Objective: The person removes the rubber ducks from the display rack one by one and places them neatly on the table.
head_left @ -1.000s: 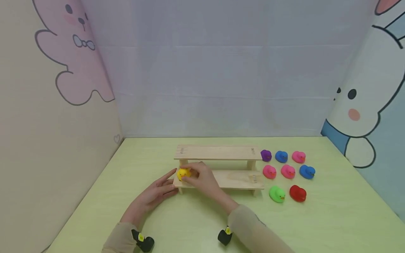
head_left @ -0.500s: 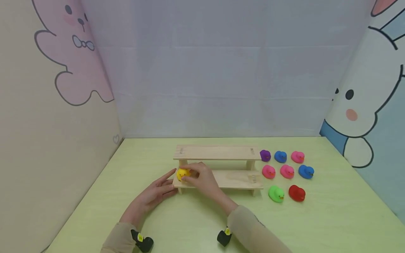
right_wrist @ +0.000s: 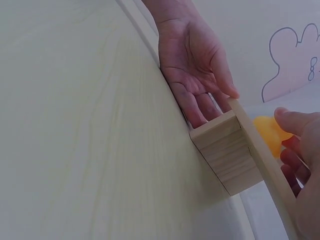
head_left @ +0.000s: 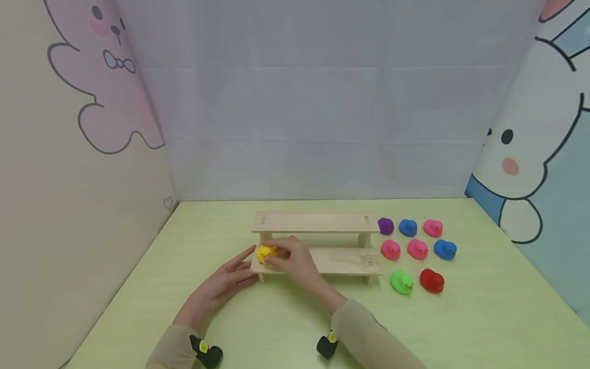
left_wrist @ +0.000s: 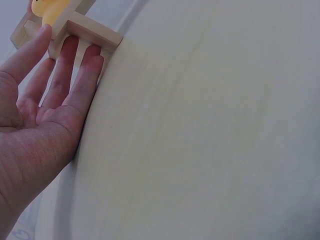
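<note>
A two-step wooden shelf [head_left: 343,260] stands on the table in the head view. At the left end of its lower step sits a yellow rubber duck [head_left: 265,253]. My right hand [head_left: 295,260] pinches this duck between thumb and fingers, partly covering it. Beside the shelf's left end, my left hand [head_left: 223,287] has its fingers extended, their tips against the wood. In the left wrist view those fingers [left_wrist: 65,75] reach the shelf's end and leg. The right wrist view shows the duck [right_wrist: 270,134] behind the step's edge, with the right thumb on it.
Right of the shelf, several rubber ducks lie on the table [head_left: 498,307]: a purple one [head_left: 385,226], blue ones [head_left: 445,249], pink ones [head_left: 417,249], a green one [head_left: 402,282] and a red one [head_left: 432,281]. A pale curtain hangs behind the table.
The head view has shifted very slightly. Both hands, the yellow duck and the shelf stay in the same places relative to each other.
</note>
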The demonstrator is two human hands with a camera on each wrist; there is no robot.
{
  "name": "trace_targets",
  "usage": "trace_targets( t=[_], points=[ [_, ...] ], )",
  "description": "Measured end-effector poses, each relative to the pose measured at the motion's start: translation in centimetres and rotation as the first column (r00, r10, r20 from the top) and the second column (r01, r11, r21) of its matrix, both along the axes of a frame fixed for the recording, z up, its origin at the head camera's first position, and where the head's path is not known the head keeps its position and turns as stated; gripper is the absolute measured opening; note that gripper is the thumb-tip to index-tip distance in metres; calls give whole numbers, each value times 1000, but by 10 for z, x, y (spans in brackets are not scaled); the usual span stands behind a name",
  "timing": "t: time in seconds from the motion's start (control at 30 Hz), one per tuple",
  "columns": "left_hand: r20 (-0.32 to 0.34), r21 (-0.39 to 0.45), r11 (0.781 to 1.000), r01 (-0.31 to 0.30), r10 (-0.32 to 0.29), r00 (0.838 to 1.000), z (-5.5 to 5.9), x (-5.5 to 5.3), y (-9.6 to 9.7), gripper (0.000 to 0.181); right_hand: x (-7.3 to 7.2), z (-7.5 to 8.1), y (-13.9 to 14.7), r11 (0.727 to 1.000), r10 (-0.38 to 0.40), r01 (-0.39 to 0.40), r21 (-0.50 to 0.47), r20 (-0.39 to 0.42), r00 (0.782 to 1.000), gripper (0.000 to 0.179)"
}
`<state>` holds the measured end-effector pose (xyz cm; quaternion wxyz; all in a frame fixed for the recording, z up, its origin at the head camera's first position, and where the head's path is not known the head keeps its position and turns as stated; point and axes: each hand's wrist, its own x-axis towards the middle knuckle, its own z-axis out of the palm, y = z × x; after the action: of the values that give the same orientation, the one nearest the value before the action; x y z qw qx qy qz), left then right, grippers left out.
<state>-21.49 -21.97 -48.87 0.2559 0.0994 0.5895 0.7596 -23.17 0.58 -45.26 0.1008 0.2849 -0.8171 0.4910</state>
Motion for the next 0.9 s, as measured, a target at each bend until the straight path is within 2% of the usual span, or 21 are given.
trace_targets(
  t=[0.23,0.37,0.6,0.9],
  points=[
    [-39,-10,1000,20,-20,999,1,3,1,62,8,3,10,999,1,0,35,-17,1000,36],
    [-10,-7,1000,-5,5,1000,1,3,1,61,14,8,19,997,4,-1,76,-47,999,36],
    [22,0,1000,-20,20,1000,1,1,1,61,27,22,44,993,6,13,117,-162,987,37],
    [-20,10,1000,3,-3,1000,-1,1,1,61,41,42,85,985,-49,71,160,-139,989,37]
  ],
)
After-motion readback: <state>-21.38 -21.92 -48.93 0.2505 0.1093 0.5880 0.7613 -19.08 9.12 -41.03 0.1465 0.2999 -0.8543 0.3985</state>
